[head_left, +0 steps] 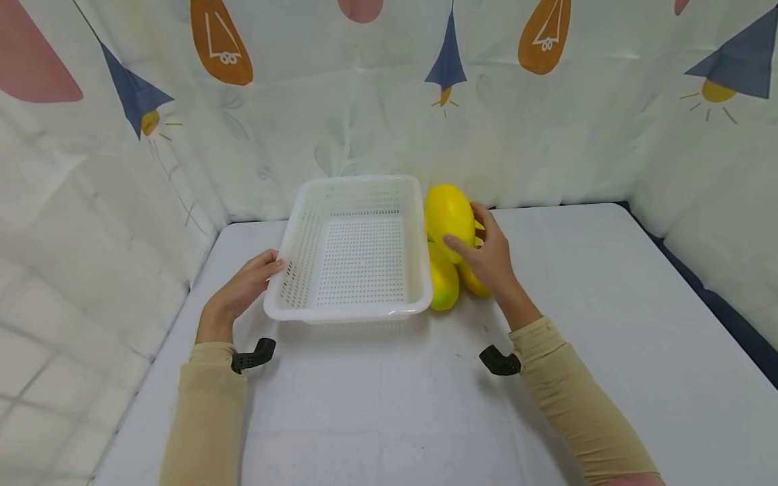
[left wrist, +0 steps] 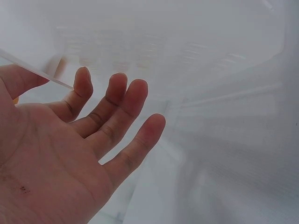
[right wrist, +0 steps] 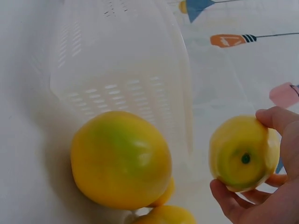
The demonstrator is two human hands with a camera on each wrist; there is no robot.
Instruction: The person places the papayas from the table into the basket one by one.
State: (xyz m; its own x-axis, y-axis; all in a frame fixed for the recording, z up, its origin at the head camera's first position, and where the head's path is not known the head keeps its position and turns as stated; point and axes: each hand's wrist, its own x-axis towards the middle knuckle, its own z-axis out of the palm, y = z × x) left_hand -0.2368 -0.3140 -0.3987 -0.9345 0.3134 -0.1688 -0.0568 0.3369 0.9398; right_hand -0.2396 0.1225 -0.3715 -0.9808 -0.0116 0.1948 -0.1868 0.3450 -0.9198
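Note:
A white perforated plastic basket (head_left: 358, 315) has nothing inside. My left hand (head_left: 246, 287) pinches its left rim, thumb on top and the other fingers beneath; the left wrist view shows these fingers (left wrist: 145, 135) under the rim. To the basket's right, my right hand (head_left: 492, 253) holds a yellow mango (head_left: 448, 212) between thumb and fingers, above other fruit. The right wrist view shows that held mango (right wrist: 233, 135) with a dark stem spot. Beneath it, a second mango (head_left: 444, 283), yellow with green, lies beside the basket. More yellow fruit (head_left: 474, 280) is partly hidden behind it and my hand.
A white cloth covers the table (head_left: 389, 405). A pale curtain (head_left: 389, 115) printed with lamps and bulbs hangs behind it and along both sides. Black straps (head_left: 255, 354) sit at both wrists, over beige sleeves.

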